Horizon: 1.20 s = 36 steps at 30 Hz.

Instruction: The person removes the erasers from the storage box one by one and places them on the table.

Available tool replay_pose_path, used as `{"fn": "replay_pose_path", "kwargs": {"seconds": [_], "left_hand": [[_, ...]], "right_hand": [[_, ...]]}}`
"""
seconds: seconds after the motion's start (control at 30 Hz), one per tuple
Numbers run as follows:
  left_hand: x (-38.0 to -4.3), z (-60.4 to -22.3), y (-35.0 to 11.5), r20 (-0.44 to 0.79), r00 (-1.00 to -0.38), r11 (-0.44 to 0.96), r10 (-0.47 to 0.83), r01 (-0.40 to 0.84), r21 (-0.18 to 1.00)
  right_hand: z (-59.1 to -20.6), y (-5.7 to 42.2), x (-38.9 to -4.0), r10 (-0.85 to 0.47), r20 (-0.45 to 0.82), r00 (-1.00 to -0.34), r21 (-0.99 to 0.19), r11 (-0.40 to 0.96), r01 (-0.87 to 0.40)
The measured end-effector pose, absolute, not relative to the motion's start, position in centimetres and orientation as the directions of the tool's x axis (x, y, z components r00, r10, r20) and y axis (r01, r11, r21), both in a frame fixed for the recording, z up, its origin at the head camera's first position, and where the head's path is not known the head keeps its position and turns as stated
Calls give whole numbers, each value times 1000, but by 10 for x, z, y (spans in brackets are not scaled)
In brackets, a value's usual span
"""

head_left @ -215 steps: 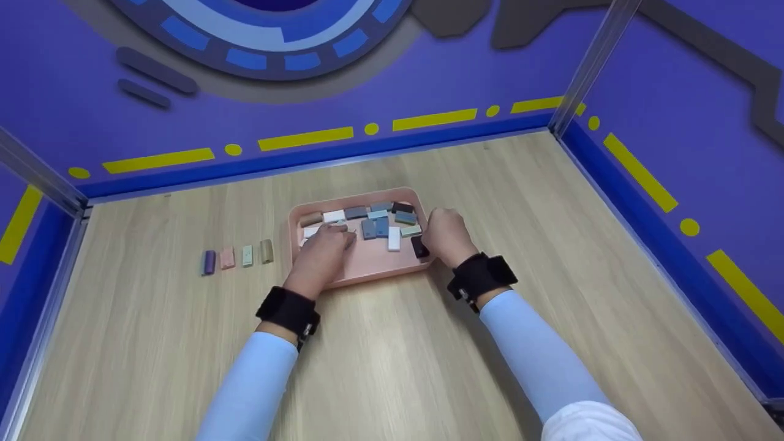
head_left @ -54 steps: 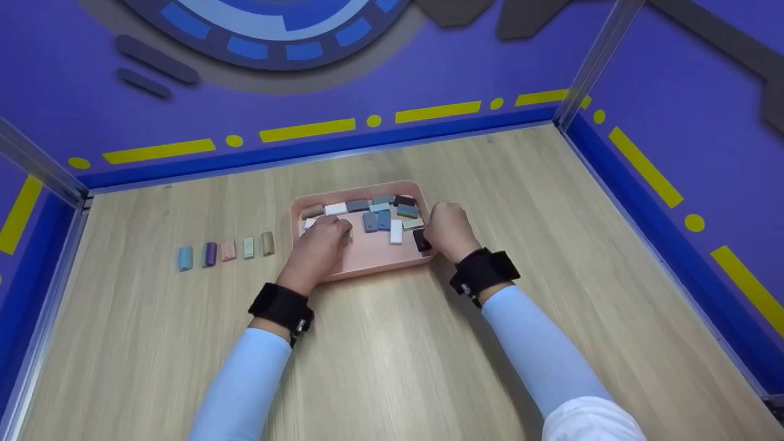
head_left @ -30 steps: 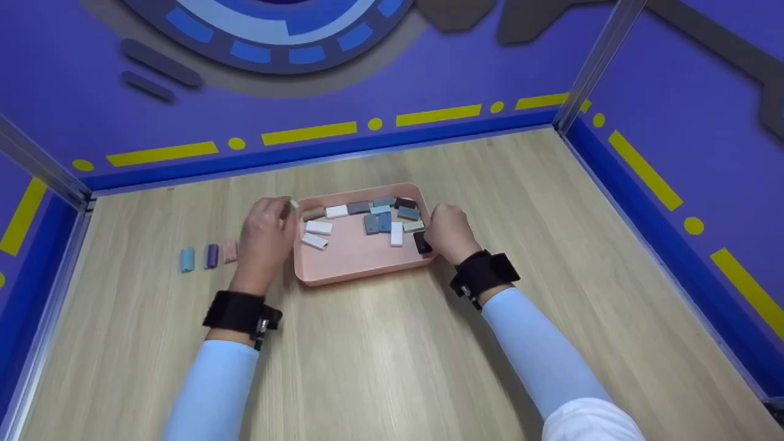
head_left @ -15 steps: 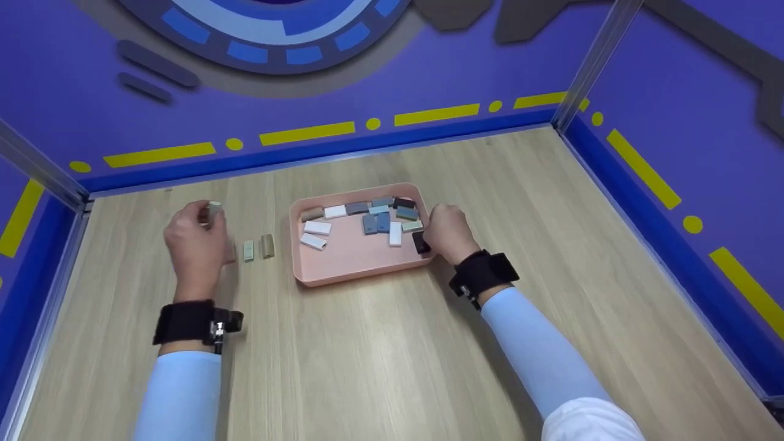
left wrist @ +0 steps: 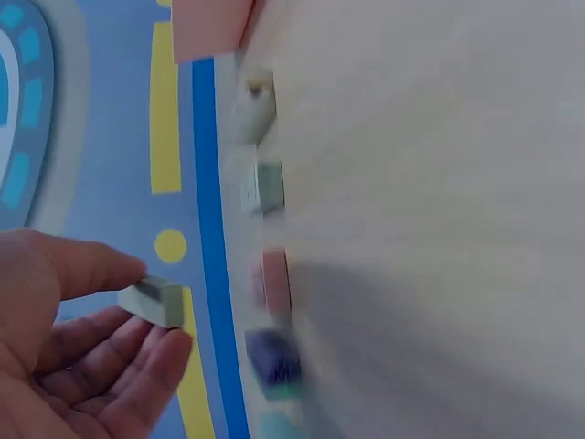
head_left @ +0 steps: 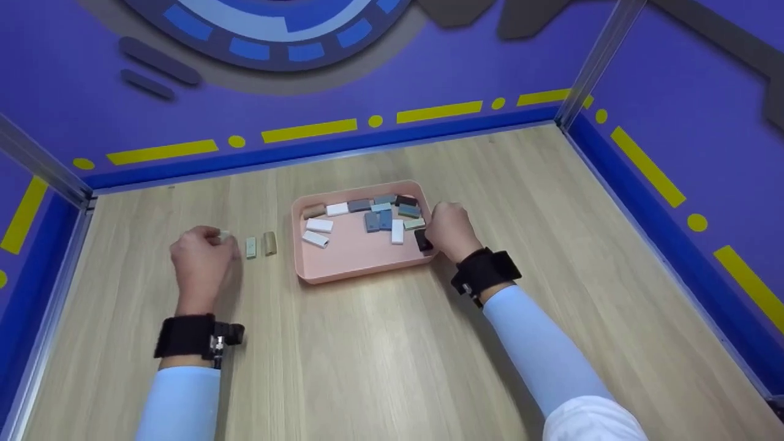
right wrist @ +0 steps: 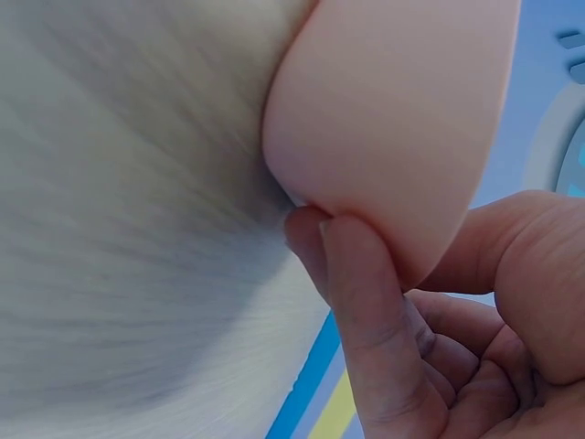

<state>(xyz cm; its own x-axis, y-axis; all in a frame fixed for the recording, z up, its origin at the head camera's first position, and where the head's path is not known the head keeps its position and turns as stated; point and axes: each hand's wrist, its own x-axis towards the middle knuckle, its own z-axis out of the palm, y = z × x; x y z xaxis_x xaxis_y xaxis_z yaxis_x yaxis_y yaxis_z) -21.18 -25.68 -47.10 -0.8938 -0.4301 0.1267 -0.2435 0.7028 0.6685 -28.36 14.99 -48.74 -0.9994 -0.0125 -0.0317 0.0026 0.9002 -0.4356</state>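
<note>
My left hand (head_left: 199,260) pinches a small pale green block (left wrist: 160,302) between thumb and fingers, raised over the left part of the table. Below it runs a row of similar blocks. In the left wrist view these are a tan block (left wrist: 256,108), a pale green block (left wrist: 265,187), a pink block (left wrist: 275,281), a purple block (left wrist: 272,358) and part of a light blue block (left wrist: 279,426). In the head view the hand hides the row's left end. My right hand (head_left: 453,231) grips the right rim of the pink tray (head_left: 361,273), fingers against its outer wall.
Inside the tray lie several more blocks: white blocks (head_left: 319,226) at left, grey-blue blocks (head_left: 378,221) at centre right, and a black block (head_left: 422,240) beside the right hand. Purple-blue wall panels (head_left: 343,98) border the wooden table (head_left: 380,355).
A light blue block has joined the row's left end. My left hand has since lifted a pale green block from the tray, carried it left and lowered it. The right hand stays on the tray.
</note>
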Motion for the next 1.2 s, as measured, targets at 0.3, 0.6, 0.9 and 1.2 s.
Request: {"fn": "replay_pose_path", "kwargs": {"seconds": [0.3, 0.6, 0.9, 1.2], "left_hand": [[-210, -470, -215, -67, -948, 709, -311, -278, 648], [-208, -478, -207, -115, -959, 746, -260, -275, 607], [-208, -483, -203, -103, -961, 770, -257, -268, 579], [-214, -463, -187, 50, -975, 884, -216, -174, 433]], "right_hand": [[-487, 150, -283, -14, -28, -1000, -429, 903, 0], [-487, 150, -283, -31, -3, -1000, -409, 912, -27], [-489, 150, -284, -34, 8, -999, -396, 918, -35], [-489, 149, -284, -12, -30, -999, -424, 906, 2]]}}
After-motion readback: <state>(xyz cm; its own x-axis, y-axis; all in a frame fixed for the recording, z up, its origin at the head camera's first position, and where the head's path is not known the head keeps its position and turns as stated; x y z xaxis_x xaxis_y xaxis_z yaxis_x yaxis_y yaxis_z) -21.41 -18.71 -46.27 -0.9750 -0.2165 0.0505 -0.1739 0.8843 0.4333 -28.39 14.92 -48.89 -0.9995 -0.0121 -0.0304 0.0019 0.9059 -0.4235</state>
